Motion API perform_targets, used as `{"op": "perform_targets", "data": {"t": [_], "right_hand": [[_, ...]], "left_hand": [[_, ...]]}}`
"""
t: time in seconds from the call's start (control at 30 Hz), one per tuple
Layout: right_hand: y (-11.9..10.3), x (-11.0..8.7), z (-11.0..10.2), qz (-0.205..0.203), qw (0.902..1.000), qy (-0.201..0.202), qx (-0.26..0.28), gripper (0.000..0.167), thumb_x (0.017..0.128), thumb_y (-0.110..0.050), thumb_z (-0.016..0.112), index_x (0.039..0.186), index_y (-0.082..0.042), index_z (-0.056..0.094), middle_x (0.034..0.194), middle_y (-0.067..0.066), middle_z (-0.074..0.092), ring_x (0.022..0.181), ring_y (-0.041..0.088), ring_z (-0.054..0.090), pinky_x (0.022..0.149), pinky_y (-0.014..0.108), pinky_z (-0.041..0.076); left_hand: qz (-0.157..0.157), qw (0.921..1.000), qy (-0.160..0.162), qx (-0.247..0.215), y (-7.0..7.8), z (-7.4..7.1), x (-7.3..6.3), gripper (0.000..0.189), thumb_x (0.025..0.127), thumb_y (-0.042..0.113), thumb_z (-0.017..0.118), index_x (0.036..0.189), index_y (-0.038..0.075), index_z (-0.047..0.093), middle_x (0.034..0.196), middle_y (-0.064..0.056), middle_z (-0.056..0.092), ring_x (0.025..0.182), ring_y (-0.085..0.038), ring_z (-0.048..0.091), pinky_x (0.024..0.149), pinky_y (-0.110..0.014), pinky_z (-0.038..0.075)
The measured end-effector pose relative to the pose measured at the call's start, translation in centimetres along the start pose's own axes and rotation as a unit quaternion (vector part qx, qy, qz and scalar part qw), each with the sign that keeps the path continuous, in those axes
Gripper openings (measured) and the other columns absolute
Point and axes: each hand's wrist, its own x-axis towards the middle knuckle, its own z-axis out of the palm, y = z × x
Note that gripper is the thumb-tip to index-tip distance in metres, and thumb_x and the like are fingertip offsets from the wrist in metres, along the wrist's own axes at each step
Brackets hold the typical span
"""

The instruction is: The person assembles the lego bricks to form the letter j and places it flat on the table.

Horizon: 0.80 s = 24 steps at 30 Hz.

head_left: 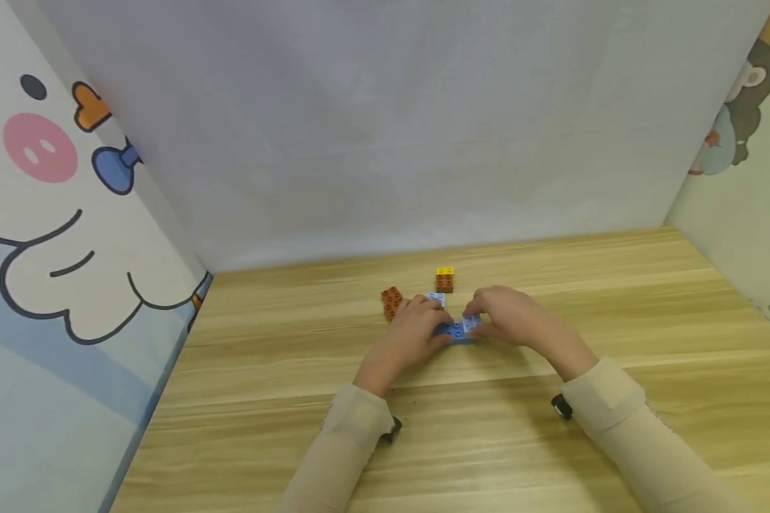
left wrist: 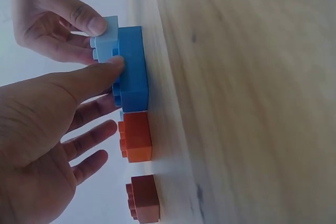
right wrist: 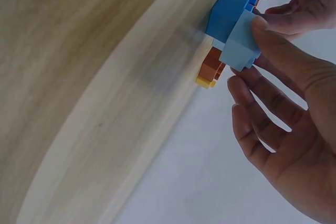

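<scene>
A long blue toy building brick (head_left: 459, 333) lies on the table with its studs up. My left hand (head_left: 416, 331) holds it near the left end, the thumb along its near side in the left wrist view. On the right end of the blue brick sits a pale blue brick (left wrist: 108, 38), overlapping its studs. My right hand (head_left: 510, 317) pinches this pale blue brick between thumb and fingers; its other fingers are spread loosely in the right wrist view. Just beyond the left fingers, another pale blue brick (head_left: 436, 297) is partly hidden.
Orange-brown bricks (head_left: 392, 294) lie left of my left hand, partly covered by it. Behind the hands stand a brown brick (head_left: 445, 283) and a yellow brick (head_left: 445, 271), touching in this view. A pale wall (head_left: 391, 178) closes off the wooden table's (head_left: 282, 356) far edge.
</scene>
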Motion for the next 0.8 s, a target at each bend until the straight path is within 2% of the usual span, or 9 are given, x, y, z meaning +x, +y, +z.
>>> {"op": "perform_targets", "data": {"t": [0.2, 0.37, 0.63, 0.8], "right_hand": [[-0.1, 0.1, 0.3, 0.012, 0.9999, -0.002, -0.004, 0.029, 0.09, -0.022, 0.078, 0.115, -0.006, 0.076, 0.111, 0.009, 0.073, 0.101, 0.027, 0.07, 0.088, 0.044, 0.058], [-0.2, 0.1, 0.3, 0.018, 0.9998, -0.001, -0.008, 0.03, 0.09, -0.022, 0.079, 0.115, -0.006, 0.076, 0.111, 0.009, 0.073, 0.101, 0.028, 0.07, 0.089, 0.045, 0.058], [-0.3, 0.2, 0.2, 0.024, 0.9997, -0.008, -0.002, 0.03, 0.091, -0.021, 0.078, 0.116, -0.005, 0.076, 0.111, 0.009, 0.073, 0.102, 0.028, 0.069, 0.092, 0.046, 0.057], [-0.2, 0.3, 0.4, 0.015, 0.9998, -0.008, -0.011, 0.03, 0.091, -0.022, 0.078, 0.115, -0.005, 0.076, 0.11, 0.009, 0.073, 0.101, 0.027, 0.069, 0.092, 0.046, 0.058]], "left_hand": [[-0.001, 0.9995, 0.025, -0.018, -1.3, -0.1, -0.6, 0.041, 0.095, 0.038, 0.073, 0.13, 0.016, 0.07, 0.129, -0.002, 0.068, 0.126, -0.025, 0.055, 0.109, -0.046, 0.042], [-0.013, 0.999, 0.041, -0.008, -2.5, -0.4, -1.0, 0.043, 0.091, 0.037, 0.077, 0.129, 0.017, 0.071, 0.126, -0.002, 0.067, 0.125, -0.025, 0.055, 0.113, -0.049, 0.04], [-0.038, 0.9987, 0.032, -0.006, -3.4, -0.3, -1.0, 0.041, 0.093, 0.036, 0.075, 0.129, 0.018, 0.07, 0.129, -0.001, 0.066, 0.124, -0.024, 0.056, 0.112, -0.046, 0.041], [-0.047, 0.9984, 0.031, -0.008, -3.6, 0.0, -0.8, 0.04, 0.094, 0.036, 0.074, 0.129, 0.018, 0.07, 0.13, -0.001, 0.067, 0.126, -0.024, 0.055, 0.116, -0.047, 0.039]]}}
